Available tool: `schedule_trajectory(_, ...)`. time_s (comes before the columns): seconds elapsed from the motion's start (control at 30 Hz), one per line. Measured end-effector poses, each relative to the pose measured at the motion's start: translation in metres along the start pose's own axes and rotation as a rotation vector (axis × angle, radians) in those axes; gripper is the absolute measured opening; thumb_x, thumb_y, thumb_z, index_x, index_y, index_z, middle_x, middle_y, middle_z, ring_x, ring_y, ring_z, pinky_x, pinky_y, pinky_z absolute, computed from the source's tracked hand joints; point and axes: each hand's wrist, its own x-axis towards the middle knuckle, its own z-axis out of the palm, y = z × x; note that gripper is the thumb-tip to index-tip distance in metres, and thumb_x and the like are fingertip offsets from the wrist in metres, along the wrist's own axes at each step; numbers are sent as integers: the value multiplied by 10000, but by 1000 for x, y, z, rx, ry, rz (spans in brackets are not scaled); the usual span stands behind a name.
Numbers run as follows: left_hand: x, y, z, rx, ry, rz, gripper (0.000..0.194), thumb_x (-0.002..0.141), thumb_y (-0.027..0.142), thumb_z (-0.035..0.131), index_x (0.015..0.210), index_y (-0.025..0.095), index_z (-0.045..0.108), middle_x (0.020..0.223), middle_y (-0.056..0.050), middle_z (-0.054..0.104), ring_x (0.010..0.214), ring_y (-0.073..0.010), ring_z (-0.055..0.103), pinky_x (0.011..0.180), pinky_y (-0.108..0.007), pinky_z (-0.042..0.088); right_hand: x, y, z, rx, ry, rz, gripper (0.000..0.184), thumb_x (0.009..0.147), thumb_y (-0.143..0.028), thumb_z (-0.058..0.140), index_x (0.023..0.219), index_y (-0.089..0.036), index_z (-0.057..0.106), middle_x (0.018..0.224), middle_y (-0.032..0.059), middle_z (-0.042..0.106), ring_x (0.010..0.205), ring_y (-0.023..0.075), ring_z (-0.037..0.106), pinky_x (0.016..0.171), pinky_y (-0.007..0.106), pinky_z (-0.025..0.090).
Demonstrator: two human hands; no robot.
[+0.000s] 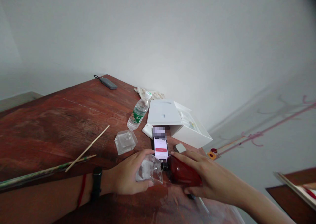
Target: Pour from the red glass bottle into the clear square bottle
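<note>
My left hand (128, 174) is wrapped round a clear plastic container (147, 168) on the near part of the table. In my right hand (206, 171) is a dark red bottle (184, 171), tilted over on its side. The bottle's black neck (165, 166) points left and meets the container's right side; whether anything flows cannot be made out. Just beyond both hands lies a phone (161, 149) with a lit screen. A second clear container (125, 141) sits past my left hand.
A water bottle (139, 111) stands beside a white open box (165, 113). Chopsticks (87, 148), one loose and some wrapped, lie at left. A grey power bank (108, 83) rests near the far corner of the wooden table (74, 118). A pink rack (271, 132) leans at right.
</note>
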Motion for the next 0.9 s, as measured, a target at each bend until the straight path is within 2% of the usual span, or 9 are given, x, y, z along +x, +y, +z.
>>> schedule_trajectory(0.17,-1,2,0,7,0,-20,825,861,241,804,1569,232,380,1463,-138,639,1258,-331,673,1144,-477,515,0,0,-1,-9,2,-1,983,755,-163,795,1662,-329,454,1627,111,596,1501,417,555,1219,550,504)
schedule_trajectory(0.57,0,3,-2,21,5,-10,813,843,229,795,1551,227,395,1500,-142,617,1324,-343,642,1177,-482,489,0,-1,-2,-26,-2,-14,943,807,-211,795,1673,-317,437,1633,134,584,1522,420,531,1226,570,487)
schedule_trajectory(0.9,1,1,0,26,18,11,814,860,243,799,1563,234,388,1503,-145,612,1331,-349,640,1174,-498,500,-1,3,0,-21,15,-31,982,794,-197,803,1679,-365,411,1610,110,603,1498,412,556,1208,557,502)
